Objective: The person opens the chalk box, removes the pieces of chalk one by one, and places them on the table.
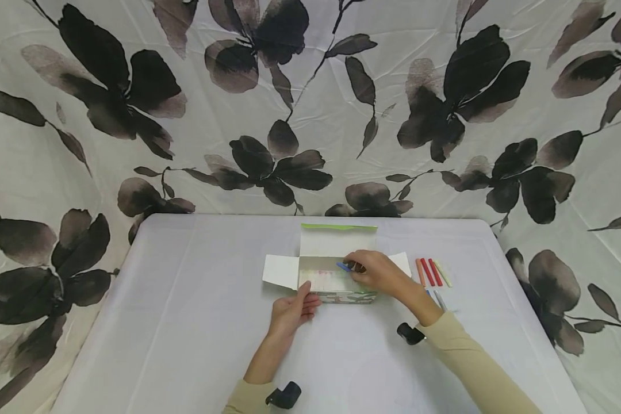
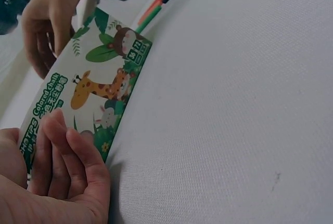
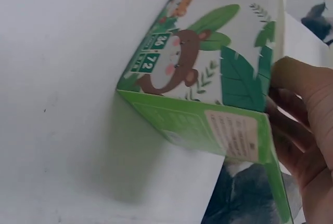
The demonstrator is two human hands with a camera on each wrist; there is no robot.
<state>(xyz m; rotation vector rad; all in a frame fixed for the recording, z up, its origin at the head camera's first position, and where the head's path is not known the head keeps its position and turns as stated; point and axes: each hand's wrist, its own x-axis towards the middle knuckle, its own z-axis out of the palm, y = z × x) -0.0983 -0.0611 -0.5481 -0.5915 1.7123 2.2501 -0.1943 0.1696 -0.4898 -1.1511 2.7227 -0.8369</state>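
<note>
An open box of colored chalk (image 1: 349, 297), white and green with cartoon animals, stands on the table with its flaps spread. My left hand (image 1: 288, 313) grips the box's near left corner, thumb at the top edge and fingers along the printed front (image 2: 99, 83). Over the box's opening, my right hand (image 1: 375, 271) pinches a blue chalk stick (image 1: 344, 267). In the right wrist view, the right hand (image 3: 307, 115) reaches behind the box's rim, and the blue stick is hidden there. Pale chalks (image 1: 326, 280) show faintly inside the box.
Right of the box lie an orange chalk (image 1: 420, 272), two red chalks (image 1: 435, 272) and a yellow-green chalk (image 1: 443, 273). A greyish stick (image 1: 440, 301) lies nearer, beside a partly hidden blue one. A floral cloth (image 1: 290, 115) hangs behind the white table (image 1: 196, 322).
</note>
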